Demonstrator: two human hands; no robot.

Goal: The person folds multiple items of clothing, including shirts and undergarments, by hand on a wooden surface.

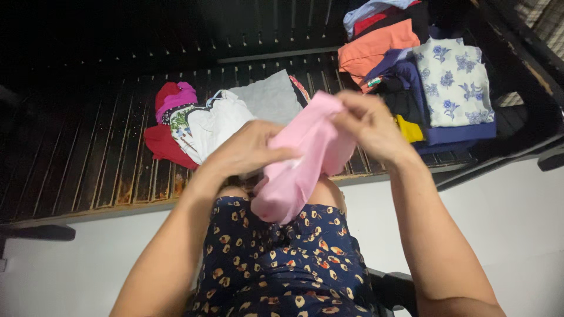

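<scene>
Two hands grip one pink cloth [305, 158] above the lap. The left hand [249, 151] is closed over its lower left part, fingers curled across the fabric; the right hand [367, 126] pinches the upper edge shut between thumb and fingers. The cloth hangs down between them onto a dark flowered dress [282, 258]. Just beyond the left hand lie white clothes [220, 120] and a red heap [167, 126] (on a dark slatted bench [88, 158]). Beyond the right hand sits a folded pile [429, 76], a blue-flowered piece on top.
</scene>
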